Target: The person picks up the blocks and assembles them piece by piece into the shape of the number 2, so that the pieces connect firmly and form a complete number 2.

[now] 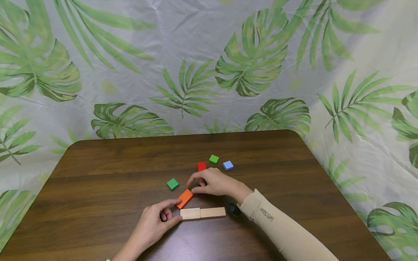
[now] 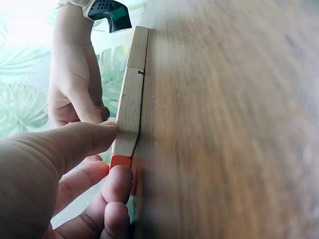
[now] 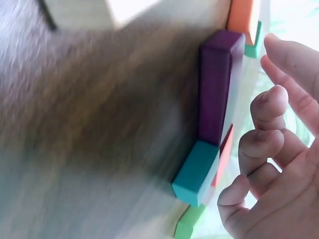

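My left hand (image 1: 174, 211) is at the near left of a block group on the brown table (image 1: 98, 170). Its index fingertip is on the low end of a slanted orange block (image 1: 185, 198) and its thumb (image 2: 94, 137) presses the left end of a pale wooden block (image 1: 190, 214), which lies end to end with a second one (image 1: 213, 212). My right hand (image 1: 197, 184) hovers with loosely curled fingers (image 3: 259, 144) over a purple block (image 3: 217, 89) and a teal block (image 3: 197, 172), holding nothing.
A green square block (image 1: 172, 183) lies left of my right hand. Behind it sit a red block (image 1: 201, 166), another green block (image 1: 213, 158) and a blue block (image 1: 228, 165). A leaf-print sheet (image 1: 196, 72) hangs behind and to the right of the table.
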`<action>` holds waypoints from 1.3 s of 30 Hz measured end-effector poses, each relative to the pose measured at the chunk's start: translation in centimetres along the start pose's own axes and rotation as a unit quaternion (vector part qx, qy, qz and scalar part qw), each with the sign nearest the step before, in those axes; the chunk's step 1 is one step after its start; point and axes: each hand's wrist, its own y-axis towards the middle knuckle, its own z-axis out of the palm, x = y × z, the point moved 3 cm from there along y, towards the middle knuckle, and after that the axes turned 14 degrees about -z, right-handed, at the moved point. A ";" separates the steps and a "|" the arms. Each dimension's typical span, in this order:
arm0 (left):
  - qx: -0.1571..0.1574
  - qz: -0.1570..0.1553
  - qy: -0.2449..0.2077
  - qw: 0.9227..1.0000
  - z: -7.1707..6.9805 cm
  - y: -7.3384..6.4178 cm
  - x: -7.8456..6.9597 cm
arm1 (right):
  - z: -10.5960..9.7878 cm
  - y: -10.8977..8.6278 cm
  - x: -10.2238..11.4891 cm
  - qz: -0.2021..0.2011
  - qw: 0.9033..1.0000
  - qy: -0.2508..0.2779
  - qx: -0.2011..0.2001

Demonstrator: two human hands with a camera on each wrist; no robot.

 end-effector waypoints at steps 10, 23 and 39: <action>-0.004 -0.012 0.011 1.000 0.2 0.0 0.0 | -1.2 -1.3 -1.6 0.017 0.998 0.062 -0.020; -0.007 -0.004 0.004 1.000 0.2 -0.1 0.0 | -1.4 -3.0 -4.8 0.028 0.985 0.168 -0.034; -0.008 -0.003 -0.001 1.000 0.0 -0.1 0.0 | -1.2 -2.7 -5.2 0.035 0.983 0.174 -0.036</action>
